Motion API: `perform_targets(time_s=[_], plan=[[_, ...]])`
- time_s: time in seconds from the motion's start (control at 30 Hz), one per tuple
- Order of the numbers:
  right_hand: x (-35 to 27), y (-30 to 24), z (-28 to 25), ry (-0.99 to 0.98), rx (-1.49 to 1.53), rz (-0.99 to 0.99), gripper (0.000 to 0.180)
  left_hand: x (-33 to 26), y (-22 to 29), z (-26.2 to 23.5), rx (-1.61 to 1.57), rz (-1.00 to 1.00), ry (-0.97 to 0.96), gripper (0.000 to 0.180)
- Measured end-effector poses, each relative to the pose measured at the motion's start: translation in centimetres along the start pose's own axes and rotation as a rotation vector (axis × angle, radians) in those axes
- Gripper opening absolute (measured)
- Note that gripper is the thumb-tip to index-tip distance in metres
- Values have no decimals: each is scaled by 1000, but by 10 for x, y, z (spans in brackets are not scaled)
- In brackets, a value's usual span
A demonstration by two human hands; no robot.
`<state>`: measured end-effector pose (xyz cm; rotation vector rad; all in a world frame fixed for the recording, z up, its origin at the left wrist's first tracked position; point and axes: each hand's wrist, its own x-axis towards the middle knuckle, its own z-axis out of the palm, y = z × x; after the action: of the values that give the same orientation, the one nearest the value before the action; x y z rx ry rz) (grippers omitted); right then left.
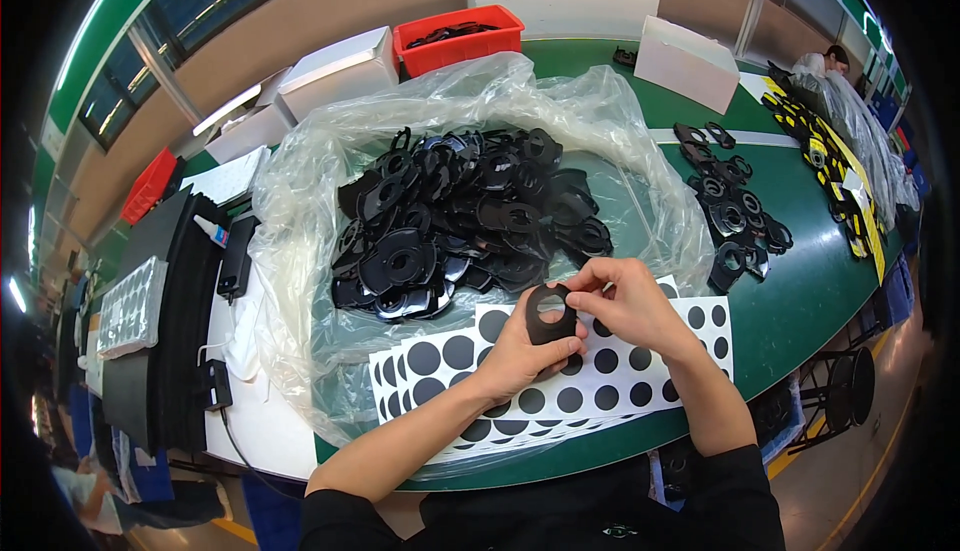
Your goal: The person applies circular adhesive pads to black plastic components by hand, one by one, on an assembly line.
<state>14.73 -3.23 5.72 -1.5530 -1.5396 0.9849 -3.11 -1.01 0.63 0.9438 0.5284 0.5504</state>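
Observation:
My left hand (527,353) grips a black plastic part (549,328) with a large round hole, thumb along its near side. At the part's upper right edge, the fingers of my right hand (622,298) are pinched together; whether something small is between them is hidden. Both hands are above white sheets (712,361) carrying rows of black round stickers (606,361). Just beyond lies a big heap of similar glossy black parts (450,216) on a clear plastic bag (290,281).
More black parts (728,206) lie on the green table (830,291) at right, beside yellow-and-black pieces (820,156). A red bin (458,49) and white boxes (690,61) stand at the back. Black sheets (165,331) are stacked left. Another person (825,61) sits far right.

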Motion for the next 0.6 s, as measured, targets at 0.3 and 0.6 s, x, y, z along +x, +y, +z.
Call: perform_targets(time_s=[0.3, 0.6], plan=[[19, 63, -79, 732, 1342, -196, 23, -18, 106, -19, 1332, 415, 147, 44], [12, 16, -32, 334, 634, -136, 23, -24, 114, -111, 1789, 415, 328, 37]])
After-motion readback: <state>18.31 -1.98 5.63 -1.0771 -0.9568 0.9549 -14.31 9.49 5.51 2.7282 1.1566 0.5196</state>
